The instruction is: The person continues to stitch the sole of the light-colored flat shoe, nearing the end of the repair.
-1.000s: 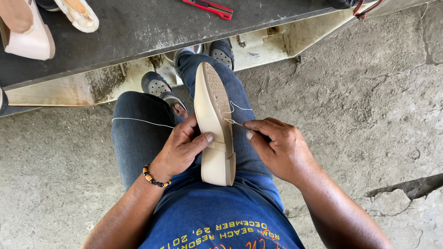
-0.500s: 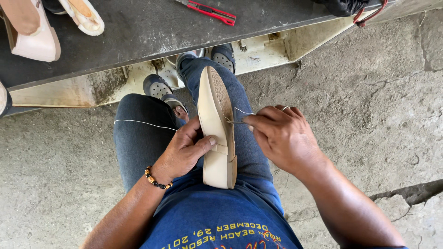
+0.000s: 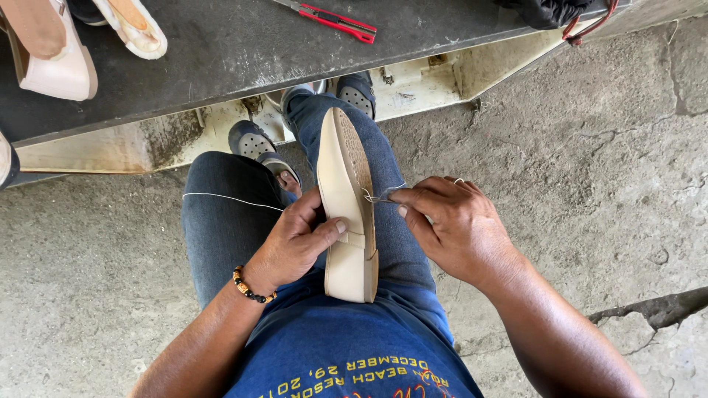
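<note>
A beige flat shoe point(image 3: 346, 206) stands on edge on my lap, sole facing right, toe pointing away. My left hand point(image 3: 295, 239) grips it from the left, thumb across the upper. My right hand point(image 3: 450, 228) pinches a thin metal needle point(image 3: 377, 198) at the sole's edge, about halfway along the shoe. A white thread point(image 3: 228, 197) runs from the shoe across my left thigh. I wear dark jeans, a blue shirt, a beaded bracelet on the left wrist and a ring on the right hand.
A dark workbench top point(image 3: 243, 44) spans the far side, above my sandalled feet. On it lie red-handled pliers point(image 3: 335, 18), pale shoes point(image 3: 51, 55) at the far left and a black bag point(image 3: 546, 11). Cracked concrete floor point(image 3: 590, 147) surrounds me.
My right hand has shifted in to the sole's edge and now pinches the needle there. The shoe stays upright in my left hand, barely moved.
</note>
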